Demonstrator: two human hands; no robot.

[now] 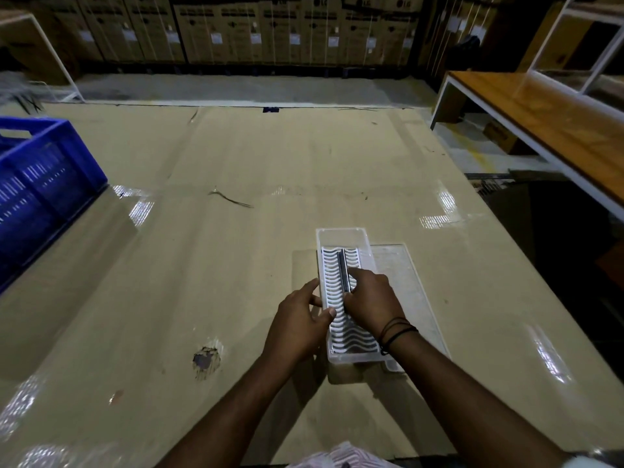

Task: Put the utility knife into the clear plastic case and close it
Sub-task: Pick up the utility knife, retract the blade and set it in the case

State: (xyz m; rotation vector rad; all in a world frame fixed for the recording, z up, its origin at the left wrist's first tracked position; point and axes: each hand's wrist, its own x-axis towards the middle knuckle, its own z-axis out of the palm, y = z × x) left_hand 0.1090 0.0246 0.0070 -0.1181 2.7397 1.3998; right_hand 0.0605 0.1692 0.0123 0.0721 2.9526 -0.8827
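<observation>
A clear plastic case (341,238) lies open on the cardboard-covered table, its bottom lined with a white wavy insert (351,336). Its flat clear lid (401,282) lies under and to the right of it. A slim metallic utility knife (343,268) stands on edge along the insert, pointing away from me. My right hand (371,298) pinches the knife's near end. My left hand (300,319) grips the case's left wall with thumb and fingers.
A blue plastic crate (44,184) stands at the table's left edge. A wooden bench with a white frame (547,119) runs along the right. Cardboard boxes (236,28) line the back wall. A torn hole (204,361) marks the cardboard near my left forearm.
</observation>
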